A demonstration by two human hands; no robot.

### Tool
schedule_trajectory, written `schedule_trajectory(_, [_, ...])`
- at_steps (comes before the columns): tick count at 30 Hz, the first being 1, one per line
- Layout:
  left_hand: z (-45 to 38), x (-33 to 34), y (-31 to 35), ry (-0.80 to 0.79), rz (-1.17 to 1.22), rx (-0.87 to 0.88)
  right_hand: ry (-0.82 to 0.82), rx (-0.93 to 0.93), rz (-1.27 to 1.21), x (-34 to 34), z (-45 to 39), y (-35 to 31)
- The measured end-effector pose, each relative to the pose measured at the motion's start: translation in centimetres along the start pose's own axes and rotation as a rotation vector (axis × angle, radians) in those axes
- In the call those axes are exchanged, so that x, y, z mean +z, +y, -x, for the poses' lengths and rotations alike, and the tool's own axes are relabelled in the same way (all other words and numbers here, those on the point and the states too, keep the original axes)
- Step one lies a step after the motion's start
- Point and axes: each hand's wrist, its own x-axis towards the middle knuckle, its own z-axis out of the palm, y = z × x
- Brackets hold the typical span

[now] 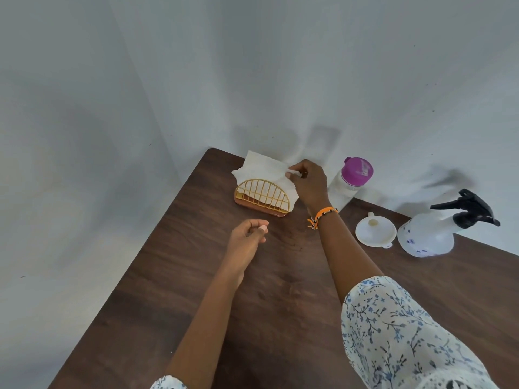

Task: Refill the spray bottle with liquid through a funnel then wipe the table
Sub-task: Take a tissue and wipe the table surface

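From the head camera I look down on a dark brown wooden table [280,290] pushed into a corner of pale grey walls [252,66].

My right hand [307,181] reaches to the far side of the table and pinches the right edge of a white paper napkin [262,171] between thumb and fingers. The napkin stands upright in a gold wire napkin holder [262,199] with a pinkish base, which sits at the far edge of the table near the wall. On that wrist I see an orange beaded bracelet [323,216], and a white sleeve with a blue floral print [393,332] covers the upper arm in the near right corner.

My left hand [248,234] hovers over the table nearer to me, just left of the right forearm and in front of the holder. Its fingers are loosely curled inward and it holds nothing.

To the right of the right hand, a clear bottle with a purple lid [351,181] stands against the far wall, partly hidden behind my wrist. Farther right and a little nearer, a white funnel [375,231] lies on the table, apparently wide mouth up. Just right of the funnel stands the translucent spray bottle [427,234], marked with small blue flowers, its black trigger head [469,210] fitted on top. Whether funnel and spray bottle touch I cannot tell.
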Motion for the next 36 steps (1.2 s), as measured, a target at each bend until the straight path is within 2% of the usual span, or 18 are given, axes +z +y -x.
schedule_trajectory(5, [0.0, 0.2, -0.1, -0.008, -0.005, 0.013, 0.06, -0.005, -0.103, 0.0, -0.4, -0.6])
schedule_trajectory(12, [0.3, 0.4, -0.1, -0.011, 0.01, 0.027, 0.135, -0.139, -0.346, -0.8, 1.3, -2.3])
schedule_trajectory(18, [2.5, 0.2, -1.5, 0.03, 0.095, 0.064, 0.006, -0.144, -0.387, -1.6, 7.3, -0.7])
schedule_trajectory(21, [4.9, 0.0, -3.3, 0.019, 0.19, -0.024, -0.078, -0.087, -0.24, -1.7, 11.0, 2.3])
schedule_trajectory(24, [6.9, -0.2, -6.2, -0.016, 0.046, -0.035, -0.104, -0.028, 0.115, -1.8, 13.4, 5.0])
schedule_trajectory(27, [8.7, -0.4, -9.2, -0.034, -0.159, -0.016, -0.099, -0.049, 0.475, -1.5, 15.1, 6.6])
schedule_trajectory(31, [10.6, -0.8, -12.1, -0.038, -0.287, 0.027, -0.236, -0.246, 0.673, 0.9, 18.5, 7.6])
schedule_trajectory(33, [11.2, -1.3, -12.8, 0.033, -0.307, 0.042, -0.255, -0.354, 0.693, 2.6, 20.9, 8.8])
schedule_trajectory(36, [11.8, -2.2, -13.3, 0.143, -0.356, 0.038, -0.413, -0.535, 0.633, 3.9, 24.4, 11.4])
